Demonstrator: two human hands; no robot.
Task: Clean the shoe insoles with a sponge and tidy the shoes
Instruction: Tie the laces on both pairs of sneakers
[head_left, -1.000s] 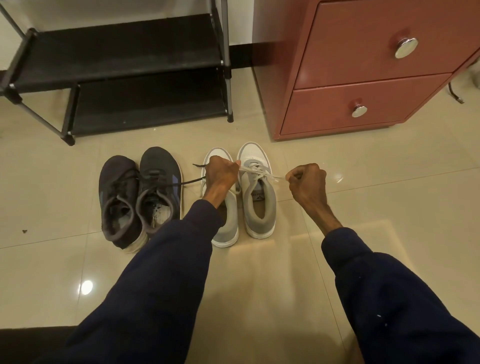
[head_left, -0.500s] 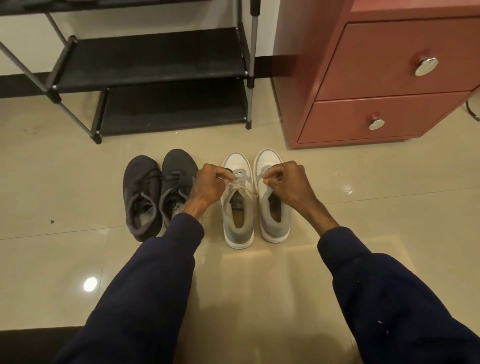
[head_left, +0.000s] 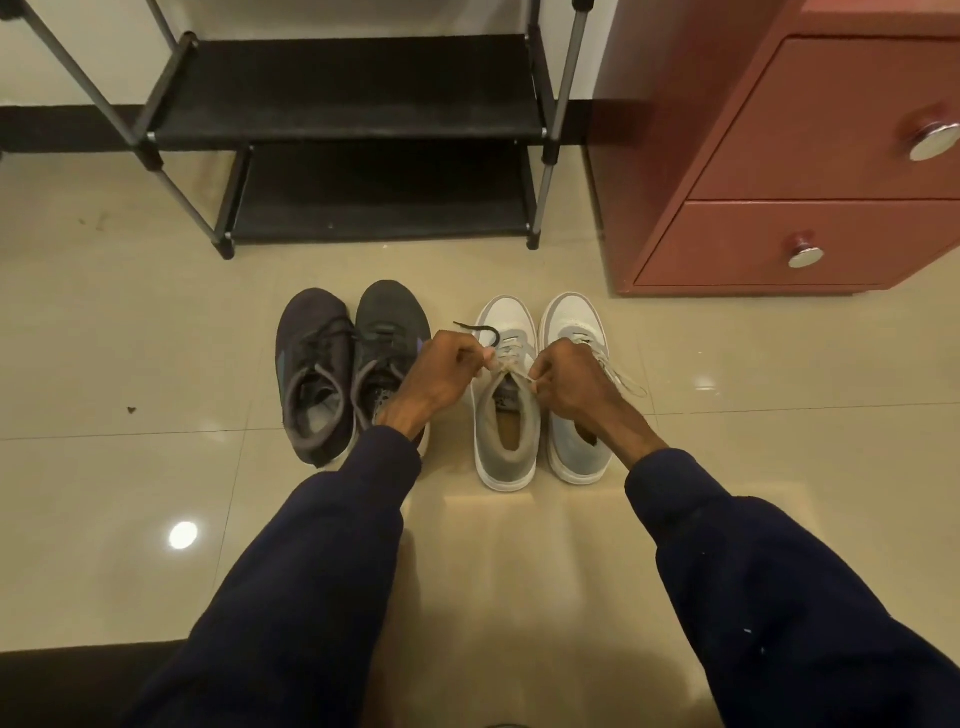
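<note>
Two pairs of shoes stand side by side on the tiled floor, toes pointing away from me. The dark pair (head_left: 322, 374) is on the left, the grey-and-white pair on the right. My left hand (head_left: 441, 371) and my right hand (head_left: 576, 376) are above the left grey shoe (head_left: 506, 447), each pinching its pale lace (head_left: 511, 370) over the tongue. The right grey shoe (head_left: 571, 317) is partly hidden under my right hand, with a loose lace trailing to its right. A dark lace end (head_left: 475, 328) lies across the grey shoe's toe. No sponge is in view.
A black two-tier shoe rack (head_left: 343, 93) with metal legs stands against the wall behind the shoes. A red-brown drawer cabinet (head_left: 779, 156) with round metal knobs is at the right rear. A small dark speck (head_left: 131, 410) lies on the floor to the left.
My hands, pulled wide apart one second ago with the lace taut, have come together over the left grey shoe. The view has shifted so the shoes sit further right.
</note>
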